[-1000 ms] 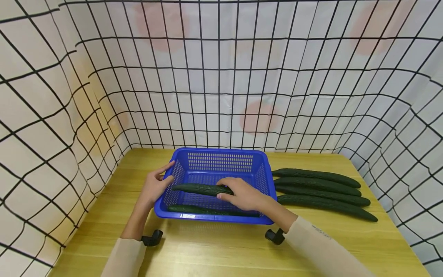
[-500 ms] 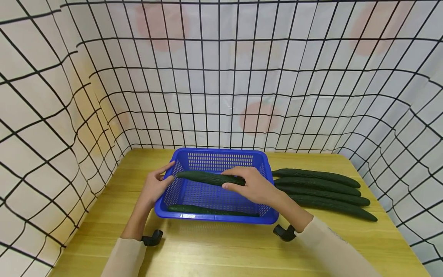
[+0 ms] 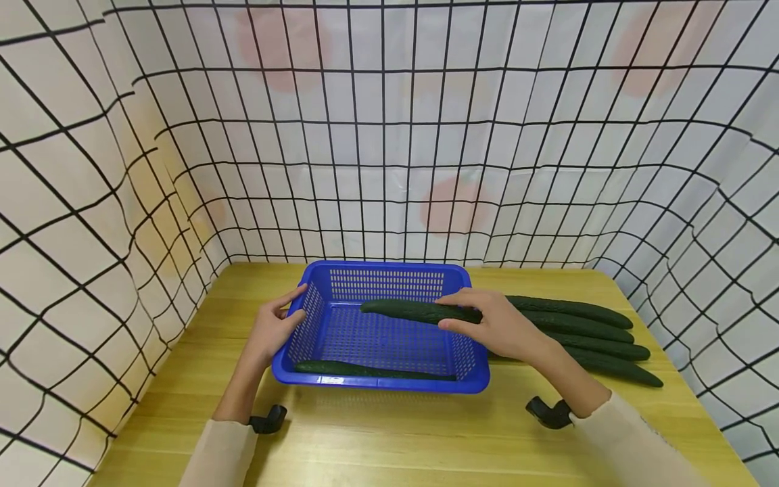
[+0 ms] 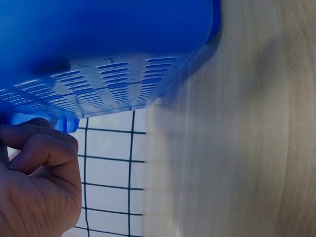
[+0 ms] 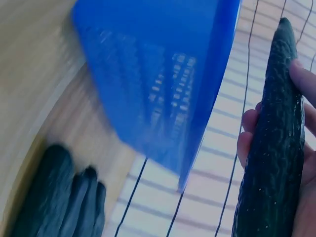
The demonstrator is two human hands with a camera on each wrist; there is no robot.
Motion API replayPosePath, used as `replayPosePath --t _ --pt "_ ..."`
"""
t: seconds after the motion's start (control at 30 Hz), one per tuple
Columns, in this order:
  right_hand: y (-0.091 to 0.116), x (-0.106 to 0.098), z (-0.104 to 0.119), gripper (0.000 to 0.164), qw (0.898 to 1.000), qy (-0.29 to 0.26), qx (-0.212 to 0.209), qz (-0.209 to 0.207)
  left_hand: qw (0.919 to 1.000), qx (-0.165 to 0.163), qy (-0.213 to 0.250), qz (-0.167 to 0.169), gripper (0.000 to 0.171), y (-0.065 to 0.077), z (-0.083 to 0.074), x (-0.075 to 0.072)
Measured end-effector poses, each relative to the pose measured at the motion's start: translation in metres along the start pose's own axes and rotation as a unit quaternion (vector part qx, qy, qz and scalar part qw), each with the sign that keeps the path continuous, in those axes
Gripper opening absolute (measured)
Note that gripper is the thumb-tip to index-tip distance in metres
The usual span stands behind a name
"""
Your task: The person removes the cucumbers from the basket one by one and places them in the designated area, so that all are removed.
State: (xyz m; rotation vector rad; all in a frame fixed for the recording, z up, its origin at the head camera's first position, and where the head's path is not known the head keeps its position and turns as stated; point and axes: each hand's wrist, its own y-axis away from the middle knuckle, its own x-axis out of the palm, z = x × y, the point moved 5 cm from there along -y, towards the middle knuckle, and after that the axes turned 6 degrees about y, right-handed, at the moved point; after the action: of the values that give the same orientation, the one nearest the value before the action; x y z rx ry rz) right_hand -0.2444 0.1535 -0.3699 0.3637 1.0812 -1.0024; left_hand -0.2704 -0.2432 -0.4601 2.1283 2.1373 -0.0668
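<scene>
My right hand (image 3: pixel 502 328) grips a dark green cucumber (image 3: pixel 402 310) near one end, thumb and fingers on either side of it. That cucumber lies across over the right part of a blue plastic basket (image 3: pixel 377 385); the right wrist view shows it, bumpy-skinned (image 5: pixel 271 148), above the basket's rim. A second cucumber (image 3: pixel 365 370) rests inside along the front wall. At the basket's left end my left hand (image 3: pixel 276 328) holds the rim between thumb and fingers. In the left wrist view, its curled fingers (image 4: pixel 47 150) are beside the slotted wall.
Several more cucumbers (image 3: pixel 578 326) lie side by side on the wooden table (image 3: pixel 377 439), right of the basket and partly behind my right hand. A white curtain with a black grid pattern (image 3: pixel 365 149) encloses the back and sides.
My right hand has lifted the cucumber from the basket's middle and carried it back and to the right, toward the right rim. The left hand and basket have stayed in place.
</scene>
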Motion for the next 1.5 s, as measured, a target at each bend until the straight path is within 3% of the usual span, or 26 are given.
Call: replayPosePath --t 0.23,0.5,0.9,1.13,1.5 --pt "0.031 -0.017 -0.032 0.043 0.999 0.034 0.000 -0.024 1.0000 0.002 0.002 0.005 0.061 0.000 -0.001 0.001" --pt "0.064 -0.032 -0.066 0.041 0.997 0.066 0.022 -0.045 0.9998 -0.019 0.007 0.007 0.064 -0.002 0.003 -0.002" --pt "0.107 -0.050 -0.098 0.042 0.992 0.097 0.048 -0.071 0.9999 -0.012 0.004 0.002 0.061 0.001 0.003 -0.001" --pt "0.133 -0.053 -0.127 0.043 0.986 0.124 0.069 -0.083 0.9998 -0.021 -0.003 -0.002 0.061 -0.002 0.005 -0.003" --pt "0.167 -0.048 -0.159 0.042 0.987 0.107 0.093 -0.074 0.9996 -0.026 -0.013 0.001 0.062 -0.003 0.002 -0.003"
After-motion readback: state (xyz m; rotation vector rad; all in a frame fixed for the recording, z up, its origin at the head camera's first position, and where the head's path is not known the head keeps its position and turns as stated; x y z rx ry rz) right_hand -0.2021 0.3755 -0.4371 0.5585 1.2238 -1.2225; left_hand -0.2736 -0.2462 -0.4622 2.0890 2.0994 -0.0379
